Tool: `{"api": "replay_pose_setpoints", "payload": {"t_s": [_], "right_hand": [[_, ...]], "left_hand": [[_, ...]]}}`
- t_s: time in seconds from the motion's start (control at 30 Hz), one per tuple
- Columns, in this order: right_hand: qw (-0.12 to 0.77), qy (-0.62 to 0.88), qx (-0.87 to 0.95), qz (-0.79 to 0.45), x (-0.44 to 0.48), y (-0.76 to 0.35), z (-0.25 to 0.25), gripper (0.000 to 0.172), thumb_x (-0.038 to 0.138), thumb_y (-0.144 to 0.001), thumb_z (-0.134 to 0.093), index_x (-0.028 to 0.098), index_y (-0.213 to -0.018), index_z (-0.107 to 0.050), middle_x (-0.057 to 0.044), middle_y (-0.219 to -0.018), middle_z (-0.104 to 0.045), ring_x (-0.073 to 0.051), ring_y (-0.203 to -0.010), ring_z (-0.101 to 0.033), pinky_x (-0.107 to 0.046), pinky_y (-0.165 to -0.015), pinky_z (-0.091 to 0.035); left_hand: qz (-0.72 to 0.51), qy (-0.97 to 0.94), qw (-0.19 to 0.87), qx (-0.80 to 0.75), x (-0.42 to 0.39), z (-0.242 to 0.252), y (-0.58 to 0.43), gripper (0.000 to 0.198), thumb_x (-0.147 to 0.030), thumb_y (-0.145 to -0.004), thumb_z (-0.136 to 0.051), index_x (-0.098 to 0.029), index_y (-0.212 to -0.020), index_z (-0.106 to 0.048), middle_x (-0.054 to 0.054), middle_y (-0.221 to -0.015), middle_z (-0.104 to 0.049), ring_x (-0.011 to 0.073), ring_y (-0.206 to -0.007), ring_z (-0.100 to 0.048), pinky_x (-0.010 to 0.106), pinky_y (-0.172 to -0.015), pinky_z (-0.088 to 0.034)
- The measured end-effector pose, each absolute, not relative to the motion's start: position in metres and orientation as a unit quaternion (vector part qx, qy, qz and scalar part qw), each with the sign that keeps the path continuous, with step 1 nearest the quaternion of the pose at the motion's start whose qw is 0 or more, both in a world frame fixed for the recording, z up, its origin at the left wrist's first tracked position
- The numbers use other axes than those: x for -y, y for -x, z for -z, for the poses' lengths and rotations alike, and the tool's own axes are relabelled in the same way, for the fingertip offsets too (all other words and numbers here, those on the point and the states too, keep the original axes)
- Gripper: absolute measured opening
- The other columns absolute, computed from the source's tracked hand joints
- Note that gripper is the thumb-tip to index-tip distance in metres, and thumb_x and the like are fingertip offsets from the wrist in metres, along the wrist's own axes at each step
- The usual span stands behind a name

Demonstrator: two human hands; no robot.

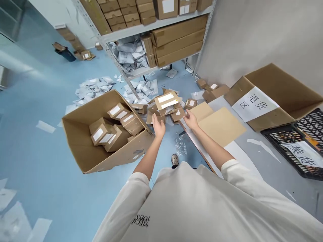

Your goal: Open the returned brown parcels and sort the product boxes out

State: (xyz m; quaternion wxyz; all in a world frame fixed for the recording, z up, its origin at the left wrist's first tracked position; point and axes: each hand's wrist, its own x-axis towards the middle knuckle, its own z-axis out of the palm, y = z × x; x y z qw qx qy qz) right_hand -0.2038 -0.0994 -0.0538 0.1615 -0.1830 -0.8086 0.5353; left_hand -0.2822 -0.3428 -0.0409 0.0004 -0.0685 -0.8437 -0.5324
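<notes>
My left hand [158,126] reaches forward with its fingers stretched out, just right of a big open carton [136,149]. My right hand [191,119] is level with it, beside the table edge, fingers apart and pointing inward. Between and beyond them lies a heap of small brown boxes. On top is a flat brown box [166,101] with two white labels. A smaller labelled box [177,114] sits close to my right fingertips; whether they touch it I cannot tell. Inside the big carton are several brown boxes [114,138] with white labels.
At right, a grey table [252,148] carries brown sheets [220,126], a signed open carton [264,116] and a black crate [300,151]. Shelving [156,23] with boxes and parcels stands ahead. White parcels [94,89] and papers lie on the blue floor.
</notes>
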Motion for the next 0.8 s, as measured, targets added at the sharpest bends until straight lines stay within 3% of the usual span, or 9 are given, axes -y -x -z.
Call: {"api": "replay_pose_setpoints", "payload": {"t_s": [0.1,0.27,0.8], "right_hand": [[0.129,0.190,0.803,-0.550,0.108,0.209,0.059,0.054,0.043,-0.089,-0.075,0.024,-0.140,-0.077,-0.014,-0.153,-0.070,-0.029,-0.119,-0.077,-0.047,-0.111,-0.063],[0.119,0.212,0.810,-0.534,0.100,0.197,0.058,0.038,0.037,-0.089,-0.073,0.025,-0.123,-0.082,-0.011,-0.139,-0.077,-0.028,-0.112,-0.078,-0.050,-0.110,-0.063],[0.186,0.339,0.762,-0.519,0.003,0.058,0.057,0.030,0.036,-0.087,-0.075,0.024,-0.113,-0.083,-0.013,-0.135,-0.079,-0.030,-0.120,-0.077,-0.053,-0.119,-0.059]], "left_hand": [[0.536,0.058,-0.032,0.841,0.349,0.055,0.288,0.070,-0.030,-0.104,-0.062,-0.019,-0.171,-0.045,0.019,-0.183,-0.036,0.0341,-0.176,-0.025,0.052,-0.144,-0.027],[0.539,0.083,-0.057,0.836,0.337,0.068,0.287,0.065,-0.025,-0.101,-0.063,-0.021,-0.166,-0.053,0.018,-0.176,-0.045,0.0334,-0.171,-0.036,0.052,-0.144,-0.028],[0.525,0.247,-0.215,0.786,0.200,0.073,0.219,0.059,-0.018,-0.097,-0.064,-0.024,-0.155,-0.063,0.016,-0.161,-0.058,0.0310,-0.152,-0.058,0.051,-0.132,-0.047]]}}
